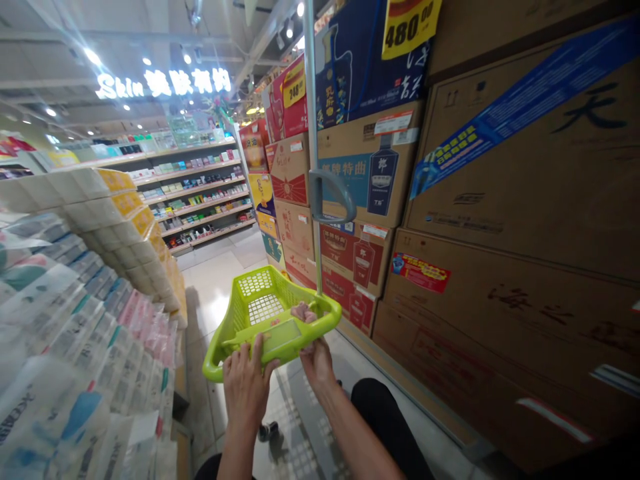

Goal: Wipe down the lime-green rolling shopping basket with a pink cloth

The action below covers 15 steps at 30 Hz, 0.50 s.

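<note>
A lime-green shopping cart (220,347) with a latticed basket stands in front of me, tilted in view. My left hand (245,380) is closed over the left part of its handle, fingers on top beside the pale panel (283,339) and thumb near the lower edge. A small pinkish soft bundle (303,311) sits at the right part of the handle, and some of it seems to show beneath. There my right hand (319,363) is closed at the underside, apparently pinching it. The right fingertips are partly hidden. The basket's visible floor shows bare lattice.
Stacked cartons (360,173) line the right side. Packs of tissue paper (75,320) are piled on the left. An upright metal pole (313,100) with a grey loop handle (333,197) rises beside the basket. Shelves of small goods (200,187) stand beyond the tiled floor (220,267).
</note>
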Each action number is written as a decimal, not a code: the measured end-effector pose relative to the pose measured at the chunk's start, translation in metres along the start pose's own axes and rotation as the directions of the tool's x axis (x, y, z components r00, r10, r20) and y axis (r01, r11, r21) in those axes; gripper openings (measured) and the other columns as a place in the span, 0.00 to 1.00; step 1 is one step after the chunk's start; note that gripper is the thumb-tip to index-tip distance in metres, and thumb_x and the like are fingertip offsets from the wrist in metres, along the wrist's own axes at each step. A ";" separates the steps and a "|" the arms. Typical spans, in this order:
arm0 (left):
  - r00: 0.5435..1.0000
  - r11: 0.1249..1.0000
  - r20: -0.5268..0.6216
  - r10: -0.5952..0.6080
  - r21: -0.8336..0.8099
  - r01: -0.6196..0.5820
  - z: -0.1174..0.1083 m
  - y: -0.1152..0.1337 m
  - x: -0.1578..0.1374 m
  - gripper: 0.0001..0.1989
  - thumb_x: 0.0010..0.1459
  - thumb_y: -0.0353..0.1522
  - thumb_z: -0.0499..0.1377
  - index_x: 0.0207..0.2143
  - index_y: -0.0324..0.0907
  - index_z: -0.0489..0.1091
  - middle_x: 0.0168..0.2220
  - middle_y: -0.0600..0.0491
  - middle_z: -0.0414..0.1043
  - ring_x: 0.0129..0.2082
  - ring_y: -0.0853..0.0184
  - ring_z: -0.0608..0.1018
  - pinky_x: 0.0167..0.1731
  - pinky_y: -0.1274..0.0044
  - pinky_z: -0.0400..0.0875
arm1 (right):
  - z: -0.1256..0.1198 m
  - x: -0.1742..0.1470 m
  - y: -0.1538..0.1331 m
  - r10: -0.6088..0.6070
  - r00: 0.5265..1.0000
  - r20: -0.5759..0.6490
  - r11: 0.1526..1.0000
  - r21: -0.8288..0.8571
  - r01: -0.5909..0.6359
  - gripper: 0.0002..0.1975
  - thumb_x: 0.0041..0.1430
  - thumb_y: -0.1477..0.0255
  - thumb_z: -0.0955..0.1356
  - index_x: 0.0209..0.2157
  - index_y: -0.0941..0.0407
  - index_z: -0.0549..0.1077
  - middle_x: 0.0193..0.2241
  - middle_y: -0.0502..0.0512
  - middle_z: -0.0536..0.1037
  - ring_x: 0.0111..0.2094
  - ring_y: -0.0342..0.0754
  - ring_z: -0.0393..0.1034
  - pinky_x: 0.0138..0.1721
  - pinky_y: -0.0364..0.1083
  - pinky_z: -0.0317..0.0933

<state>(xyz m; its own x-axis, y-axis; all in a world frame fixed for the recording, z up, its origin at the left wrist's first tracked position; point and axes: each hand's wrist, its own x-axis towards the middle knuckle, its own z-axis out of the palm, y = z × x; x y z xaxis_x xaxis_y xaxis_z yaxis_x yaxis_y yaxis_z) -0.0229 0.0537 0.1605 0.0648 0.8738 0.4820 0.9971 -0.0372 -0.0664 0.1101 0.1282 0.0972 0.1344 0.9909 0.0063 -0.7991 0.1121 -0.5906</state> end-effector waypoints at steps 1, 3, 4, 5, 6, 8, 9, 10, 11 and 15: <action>1.000 1.000 -0.005 -0.008 -0.002 0.008 0.002 0.002 0.001 0.26 0.63 0.46 0.50 0.60 0.47 0.63 0.42 0.48 0.72 0.41 0.58 0.71 0.46 0.66 0.60 | -0.003 -0.016 0.015 0.027 0.999 -0.036 1.000 0.000 -0.027 0.13 0.52 0.63 0.70 0.39 0.53 0.74 0.32 0.49 0.76 0.33 0.44 0.70 0.33 0.42 0.65; 1.000 1.000 -0.012 -0.024 -0.014 0.024 0.004 0.004 0.004 0.27 0.63 0.47 0.50 0.60 0.46 0.62 0.41 0.48 0.73 0.42 0.57 0.71 0.46 0.65 0.60 | -0.014 -0.044 0.036 0.079 0.993 -0.091 0.994 -0.071 -0.086 0.10 0.50 0.68 0.70 0.36 0.54 0.75 0.28 0.49 0.75 0.28 0.43 0.68 0.28 0.41 0.63; 1.000 0.999 -0.011 -0.029 -0.028 0.029 0.005 0.004 0.005 0.27 0.63 0.47 0.49 0.60 0.46 0.62 0.41 0.48 0.73 0.42 0.57 0.72 0.46 0.65 0.60 | -0.020 -0.053 0.040 0.064 0.991 -0.119 0.987 -0.138 -0.080 0.09 0.50 0.70 0.69 0.36 0.54 0.75 0.29 0.49 0.75 0.28 0.43 0.68 0.27 0.41 0.62; 0.999 0.998 -0.007 -0.032 -0.053 0.031 0.005 0.004 0.006 0.28 0.63 0.48 0.49 0.60 0.45 0.62 0.42 0.47 0.73 0.43 0.57 0.72 0.47 0.65 0.60 | -0.026 -0.056 0.037 -0.003 0.988 -0.155 0.975 -0.218 -0.031 0.10 0.51 0.71 0.67 0.38 0.53 0.75 0.31 0.50 0.75 0.29 0.44 0.69 0.28 0.42 0.63; 0.999 0.996 -0.004 -0.040 -0.084 0.039 0.003 0.003 0.007 0.28 0.64 0.48 0.48 0.60 0.44 0.62 0.43 0.47 0.74 0.44 0.58 0.72 0.47 0.66 0.60 | -0.032 -0.054 0.030 -0.124 0.973 -0.196 0.948 -0.313 0.057 0.13 0.53 0.71 0.66 0.41 0.52 0.75 0.35 0.52 0.76 0.33 0.46 0.70 0.32 0.44 0.65; 0.997 0.988 0.001 -0.081 -0.129 0.080 -0.001 -0.001 0.010 0.26 0.65 0.47 0.47 0.57 0.42 0.64 0.44 0.47 0.75 0.46 0.58 0.73 0.49 0.66 0.60 | -0.039 -0.039 0.005 -0.449 0.858 -0.251 0.795 -0.550 0.256 0.18 0.55 0.71 0.63 0.47 0.52 0.74 0.46 0.57 0.74 0.46 0.51 0.70 0.44 0.49 0.66; 0.995 0.986 0.011 -0.101 -0.130 0.102 -0.003 -0.004 0.012 0.23 0.66 0.45 0.45 0.53 0.42 0.67 0.44 0.47 0.75 0.46 0.59 0.73 0.50 0.66 0.59 | -0.039 -0.029 -0.007 -0.596 0.772 -0.221 0.667 -0.671 0.323 0.20 0.56 0.72 0.62 0.50 0.53 0.73 0.52 0.59 0.71 0.52 0.53 0.66 0.52 0.53 0.62; 0.993 0.987 0.030 -0.111 -0.116 0.114 -0.006 -0.007 0.013 0.21 0.67 0.43 0.43 0.48 0.43 0.70 0.42 0.48 0.76 0.46 0.59 0.73 0.51 0.66 0.59 | -0.037 -0.021 -0.016 -0.693 0.706 -0.150 0.535 -0.763 0.363 0.22 0.57 0.73 0.61 0.53 0.54 0.72 0.56 0.61 0.68 0.57 0.56 0.62 0.56 0.56 0.57; 0.992 0.989 0.053 -0.113 -0.094 0.118 -0.008 -0.010 0.014 0.21 0.68 0.40 0.41 0.43 0.43 0.72 0.40 0.49 0.76 0.44 0.60 0.73 0.52 0.65 0.58 | -0.032 -0.016 -0.021 -0.744 0.666 -0.052 0.406 -0.827 0.389 0.24 0.58 0.74 0.60 0.55 0.55 0.70 0.59 0.63 0.65 0.60 0.57 0.59 0.59 0.59 0.53; 0.992 0.993 0.109 -0.067 -0.089 0.077 -0.006 -0.016 0.014 0.22 0.68 0.33 0.38 0.37 0.43 0.72 0.35 0.50 0.75 0.40 0.61 0.74 0.51 0.66 0.59 | 0.001 -0.043 0.008 -0.620 0.638 0.457 0.014 -0.806 0.591 0.26 0.62 0.81 0.58 0.60 0.50 0.66 0.60 0.58 0.66 0.60 0.54 0.58 0.58 0.58 0.53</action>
<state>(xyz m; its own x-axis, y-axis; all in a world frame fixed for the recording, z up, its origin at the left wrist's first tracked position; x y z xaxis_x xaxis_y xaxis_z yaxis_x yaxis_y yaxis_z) -0.0372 0.0638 0.1742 -0.0066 0.9218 0.3876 0.9987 -0.0134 0.0489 0.0970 0.0861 0.0926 0.3135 0.5962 0.7391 0.5410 0.5275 -0.6550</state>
